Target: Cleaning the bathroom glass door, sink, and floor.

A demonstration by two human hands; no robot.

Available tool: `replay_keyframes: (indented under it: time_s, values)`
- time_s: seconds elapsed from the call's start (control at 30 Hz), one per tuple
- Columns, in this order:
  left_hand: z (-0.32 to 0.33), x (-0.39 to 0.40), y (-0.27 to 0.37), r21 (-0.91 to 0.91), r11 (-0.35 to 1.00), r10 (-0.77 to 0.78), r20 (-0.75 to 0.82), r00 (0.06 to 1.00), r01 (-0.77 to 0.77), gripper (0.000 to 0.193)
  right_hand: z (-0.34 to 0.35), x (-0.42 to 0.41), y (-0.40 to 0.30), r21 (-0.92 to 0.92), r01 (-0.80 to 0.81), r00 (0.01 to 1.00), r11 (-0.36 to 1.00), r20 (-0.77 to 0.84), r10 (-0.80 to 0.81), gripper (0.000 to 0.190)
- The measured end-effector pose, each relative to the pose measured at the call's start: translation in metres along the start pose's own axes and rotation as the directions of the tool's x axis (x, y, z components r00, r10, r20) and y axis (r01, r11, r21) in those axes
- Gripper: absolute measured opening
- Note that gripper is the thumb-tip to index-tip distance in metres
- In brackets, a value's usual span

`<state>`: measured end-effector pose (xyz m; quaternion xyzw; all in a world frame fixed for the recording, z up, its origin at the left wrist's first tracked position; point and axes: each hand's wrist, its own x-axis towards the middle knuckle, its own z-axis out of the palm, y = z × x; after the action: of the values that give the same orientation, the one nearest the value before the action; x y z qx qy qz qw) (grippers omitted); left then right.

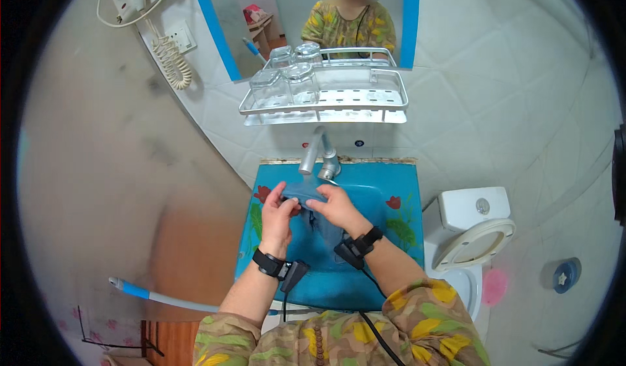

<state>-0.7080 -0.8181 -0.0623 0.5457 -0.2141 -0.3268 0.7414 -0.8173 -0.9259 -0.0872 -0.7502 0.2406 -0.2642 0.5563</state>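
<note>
A wet blue-grey cloth hangs from both hands into the blue washbasin. My left hand pinches its upper left part between thumb and fingers. At the upper right, my right hand grips the same cloth, thumb on top. The upper edge is stretched between the two hands, right under the spout of the silver faucet. Water appears to run from the spout onto the cloth. The lower folds of the cloth reach down into the bowl, and their exact shape is hard to make out.
Above the faucet, a metal wall shelf carries upturned glass tumblers, below a blue-framed mirror. A toilet with its lid raised stands to the right. A grey-blue hose-like handle crosses in front of the basin.
</note>
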Motion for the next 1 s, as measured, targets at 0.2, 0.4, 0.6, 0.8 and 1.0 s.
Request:
replay_keyframes:
  time_s: [0.2, 0.4, 0.6, 0.8, 1.0]
  values:
    - [-0.033, 0.025, 0.020, 0.621, 0.782, -0.014, 0.116, 0.993, -0.062, 0.064, -0.014, 0.013, -0.016, -0.042, 0.155, 0.986, 0.987, 0.068, -0.152, 0.028]
    - [-0.018, 0.026, 0.007, 0.456, 0.814, 0.104, 0.496, 0.862, -0.360, 0.049, -0.013, 0.019, -0.057, -0.527, 0.361, 0.931, 0.770, 0.152, -0.332, 0.025]
    - [-0.017, 0.034, 0.002, 0.208, 0.972, 0.090, 0.115, 0.989, -0.112, 0.023, -0.044, 0.015, -0.025, -0.298, 0.020, 0.944, 0.954, 0.320, 0.081, 0.034]
    - [-0.018, 0.036, 0.008, 0.354, 0.935, 0.005, -0.093, 0.996, 0.028, 0.027, -0.032, 0.033, -0.015, 0.524, -0.086, 0.965, 0.847, 0.255, -0.059, 0.023]
    - [-0.002, 0.043, 0.017, 0.310, 0.927, 0.141, 0.227, 0.964, -0.209, 0.029, -0.010, 0.062, -0.060, -0.451, 0.350, 0.919, 0.821, -0.003, -0.394, 0.018]
